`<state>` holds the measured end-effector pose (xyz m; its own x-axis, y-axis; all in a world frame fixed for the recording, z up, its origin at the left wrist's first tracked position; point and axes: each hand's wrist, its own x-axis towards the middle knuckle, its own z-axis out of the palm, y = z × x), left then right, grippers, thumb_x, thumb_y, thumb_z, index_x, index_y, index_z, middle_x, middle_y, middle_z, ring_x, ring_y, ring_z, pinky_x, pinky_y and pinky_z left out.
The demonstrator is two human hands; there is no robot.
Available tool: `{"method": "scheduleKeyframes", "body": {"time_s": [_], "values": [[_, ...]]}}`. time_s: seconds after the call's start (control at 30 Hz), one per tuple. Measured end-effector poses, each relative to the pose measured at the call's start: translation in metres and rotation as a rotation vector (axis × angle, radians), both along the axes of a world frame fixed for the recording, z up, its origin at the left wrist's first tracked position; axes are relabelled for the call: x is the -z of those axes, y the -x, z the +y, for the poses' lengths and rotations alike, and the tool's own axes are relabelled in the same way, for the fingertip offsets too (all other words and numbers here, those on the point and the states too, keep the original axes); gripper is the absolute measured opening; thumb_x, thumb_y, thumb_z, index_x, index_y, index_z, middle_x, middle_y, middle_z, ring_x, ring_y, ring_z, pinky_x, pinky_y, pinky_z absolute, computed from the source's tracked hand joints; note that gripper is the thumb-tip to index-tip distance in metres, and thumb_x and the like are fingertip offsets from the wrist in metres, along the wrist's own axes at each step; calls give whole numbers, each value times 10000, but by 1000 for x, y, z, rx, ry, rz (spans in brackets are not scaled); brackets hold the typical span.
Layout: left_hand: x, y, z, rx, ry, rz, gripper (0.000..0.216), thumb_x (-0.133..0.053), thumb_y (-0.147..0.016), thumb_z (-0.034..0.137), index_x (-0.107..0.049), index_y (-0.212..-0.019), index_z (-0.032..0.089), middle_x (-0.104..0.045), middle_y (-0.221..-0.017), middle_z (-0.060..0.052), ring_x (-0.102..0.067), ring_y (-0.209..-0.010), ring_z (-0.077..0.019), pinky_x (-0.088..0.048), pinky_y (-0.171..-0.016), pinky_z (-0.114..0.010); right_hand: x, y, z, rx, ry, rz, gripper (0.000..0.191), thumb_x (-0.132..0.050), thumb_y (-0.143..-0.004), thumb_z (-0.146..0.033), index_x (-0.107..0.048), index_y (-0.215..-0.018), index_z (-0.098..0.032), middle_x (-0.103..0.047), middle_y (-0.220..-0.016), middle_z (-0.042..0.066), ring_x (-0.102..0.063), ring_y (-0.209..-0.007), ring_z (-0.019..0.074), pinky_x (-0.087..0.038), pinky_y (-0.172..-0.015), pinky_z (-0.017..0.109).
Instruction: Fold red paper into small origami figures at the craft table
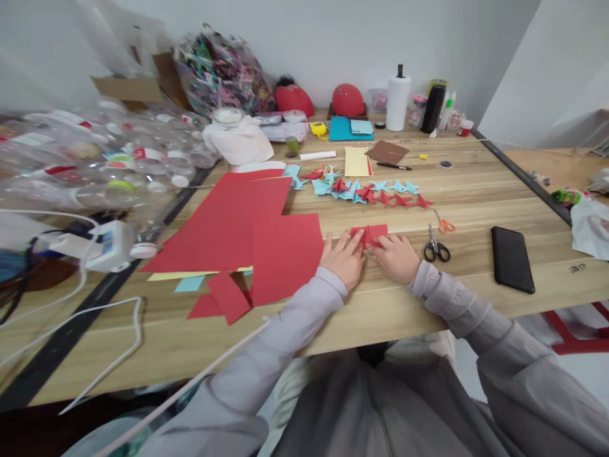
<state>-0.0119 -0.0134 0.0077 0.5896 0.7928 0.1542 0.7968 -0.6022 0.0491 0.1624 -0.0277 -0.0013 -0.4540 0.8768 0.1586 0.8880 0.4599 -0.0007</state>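
Observation:
A small folded piece of red paper lies on the wooden table in front of me. My left hand rests with its fingers pressed on the paper's left part. My right hand presses fingertips on its right part. Both hands pinch and hold the paper down against the table. Large red paper sheets lie just left of my left hand, with red offcuts nearer the edge.
A row of folded red and blue paper shapes lies beyond my hands. Black scissors, small orange scissors and a black phone are on the right. Plastic bottles crowd the left; a paper towel roll stands at the back.

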Motion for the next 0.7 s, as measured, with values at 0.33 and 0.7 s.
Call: {"method": "scheduleKeyframes", "body": {"time_s": [0.33, 0.7], "values": [[18, -9, 10, 45, 84, -11, 519, -279, -948, 386, -446, -1393, 175, -416, -1467, -103, -355, -1374, -287, -146, -1148, -574, 10, -11, 5, -61, 21, 77, 373, -388, -953, -252, -592, -1242, -136, -571, -1330, 148, -513, -1211, 235, -376, -999, 394], [22, -9, 12, 64, 66, -17, 526, -301, -945, 405, -448, -1390, 165, -408, -1474, -104, -344, -1379, -284, -127, -1160, -547, -4, -41, -3, 3, -12, 16, 341, -387, -957, -224, -612, -1203, -155, -605, -1303, 111, -532, -1217, 229, -361, -1006, 408]]}}
